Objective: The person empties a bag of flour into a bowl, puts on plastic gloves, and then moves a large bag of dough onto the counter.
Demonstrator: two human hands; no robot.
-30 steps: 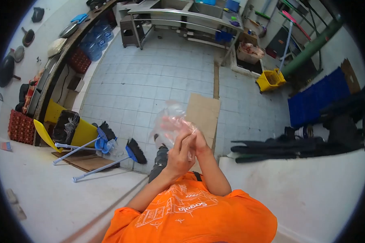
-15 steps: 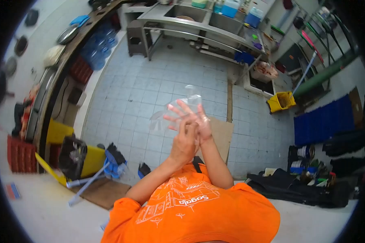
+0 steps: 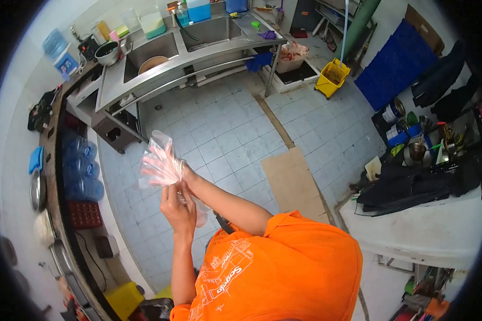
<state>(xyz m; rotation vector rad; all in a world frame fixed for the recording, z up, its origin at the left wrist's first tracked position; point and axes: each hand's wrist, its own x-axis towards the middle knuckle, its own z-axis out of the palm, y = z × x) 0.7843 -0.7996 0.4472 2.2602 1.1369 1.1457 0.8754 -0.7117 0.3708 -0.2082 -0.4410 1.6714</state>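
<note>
A clear, thin plastic glove (image 3: 153, 155) covers my right hand (image 3: 163, 166), its fingers spread apart and showing through the film. Loose film juts past the fingertips. My left hand (image 3: 178, 207) is bare and pinches the gathered glove near the right wrist, with its fingers bent together. More clear plastic (image 3: 201, 213) hangs below the right wrist, beside the left hand. Both hands are held out in front of my orange shirt (image 3: 284, 267), over the tiled floor.
A steel sink counter (image 3: 166, 69) runs along the far wall. At the left, a long counter (image 3: 51, 176) has blue water jugs (image 3: 83, 166) under it. A yellow mop bucket (image 3: 333, 75) stands at the right; flat cardboard (image 3: 294, 176) lies on the floor.
My view has swung round, showing more of the sinks. The left hand has moved from the right palm area to the wrist, and the glove film now bunches there.
</note>
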